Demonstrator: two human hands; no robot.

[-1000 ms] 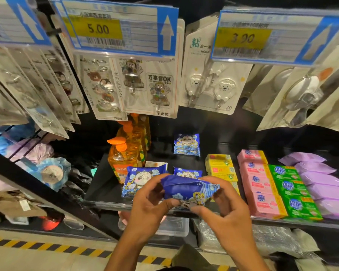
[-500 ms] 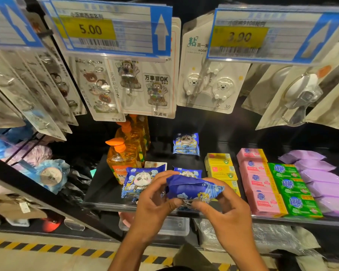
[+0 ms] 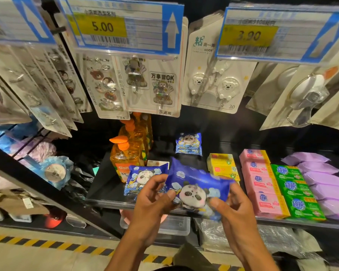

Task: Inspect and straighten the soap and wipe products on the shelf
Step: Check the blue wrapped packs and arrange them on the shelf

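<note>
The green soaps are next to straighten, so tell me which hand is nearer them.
Right. The right hand grips the wipe pack at its right end, only the pink soap row between it and the green soaps. The left hand holds the pack's left end, farther away.

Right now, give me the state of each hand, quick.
Left hand: closed on the left end of the blue panda wipe pack.
Right hand: closed on the same pack's right end, thumb on the front.
</note>
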